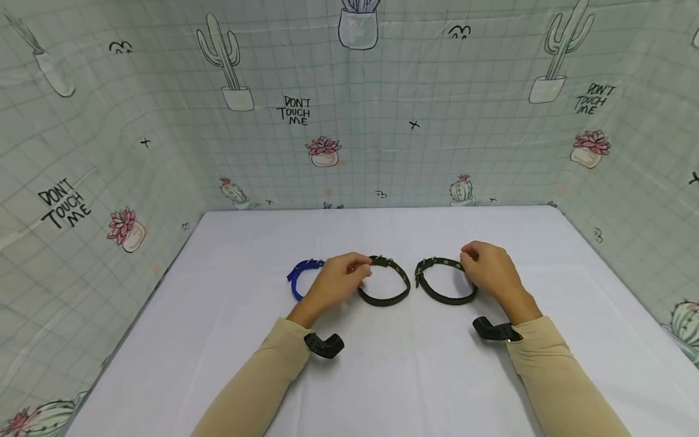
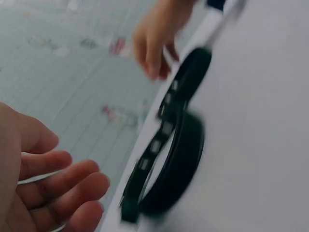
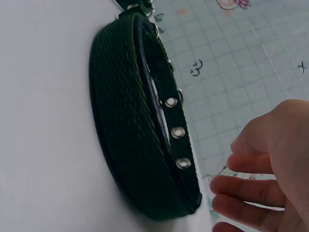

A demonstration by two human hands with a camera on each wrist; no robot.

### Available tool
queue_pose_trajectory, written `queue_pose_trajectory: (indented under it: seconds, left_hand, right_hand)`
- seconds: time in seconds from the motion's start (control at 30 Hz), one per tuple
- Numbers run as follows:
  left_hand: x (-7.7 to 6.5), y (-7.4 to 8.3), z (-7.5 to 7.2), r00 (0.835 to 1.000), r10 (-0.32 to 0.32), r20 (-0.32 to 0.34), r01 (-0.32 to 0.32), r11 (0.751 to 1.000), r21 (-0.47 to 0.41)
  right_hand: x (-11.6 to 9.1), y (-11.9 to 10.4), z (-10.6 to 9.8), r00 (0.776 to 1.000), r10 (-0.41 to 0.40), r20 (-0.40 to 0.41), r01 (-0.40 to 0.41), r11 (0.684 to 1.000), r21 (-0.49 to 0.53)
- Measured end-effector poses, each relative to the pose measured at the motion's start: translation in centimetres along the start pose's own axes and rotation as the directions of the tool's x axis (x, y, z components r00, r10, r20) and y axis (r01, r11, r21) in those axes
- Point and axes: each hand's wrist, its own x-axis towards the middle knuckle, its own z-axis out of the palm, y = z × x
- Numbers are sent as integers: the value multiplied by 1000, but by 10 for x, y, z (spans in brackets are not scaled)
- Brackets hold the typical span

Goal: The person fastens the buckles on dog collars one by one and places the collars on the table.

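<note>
Three buckled collars stand on edge in a row on the white table. My left hand (image 1: 337,280) hangs between the blue collar (image 1: 295,277) and the middle dark green collar (image 1: 386,301), covering part of both in the head view. In the left wrist view, its loosely bent fingers (image 2: 82,186) hold nothing, apart from the green webbing. Over the right edge of the other dark green collar (image 1: 448,300) is my right hand (image 1: 494,271). The right wrist view shows those fingers (image 3: 246,193) relaxed beside the strap, with a gap between. Metal eyelets (image 3: 177,132) line this strap.
A white cloth covers the table (image 1: 420,376). Behind and at both sides hangs a checked curtain (image 1: 382,79) printed with cacti and lettering. Each wrist carries a black camera mount, the left mount (image 1: 324,345) and the right mount (image 1: 494,329).
</note>
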Motion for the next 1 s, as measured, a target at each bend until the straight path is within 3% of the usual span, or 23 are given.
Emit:
queue_pose_trajectory:
  seconds: [0.1, 0.17, 0.33, 0.47, 0.63, 1.0]
  left_hand:
    - [-7, -17, -26, 991, 42, -129, -19, 984, 180]
    - [-11, -28, -43, 982, 62, -180, -11, 962, 272]
    - [-22, -54, -82, 967, 102, -235, 13, 897, 442]
    - [-31, -68, -102, 975, 50, -216, 84, 819, 567]
    - [-38, -75, -113, 987, -74, -144, 149, 757, 636]
    - [-35, -73, -114, 984, -160, -82, 172, 712, 681]
  right_hand:
    - [-2, 3, -9, 1000, -28, -1, 28, 998, -57]
    - [-4, 7, -16, 999, -48, -8, 47, 994, -99]
    - [-12, 15, -29, 997, -76, -3, 75, 980, -185]
    - [-15, 20, -36, 997, -37, 64, 51, 973, -227]
    - [-15, 24, -45, 992, 25, 125, 6, 970, -242]
    - [-18, 30, -57, 988, 39, 151, 3, 964, -265]
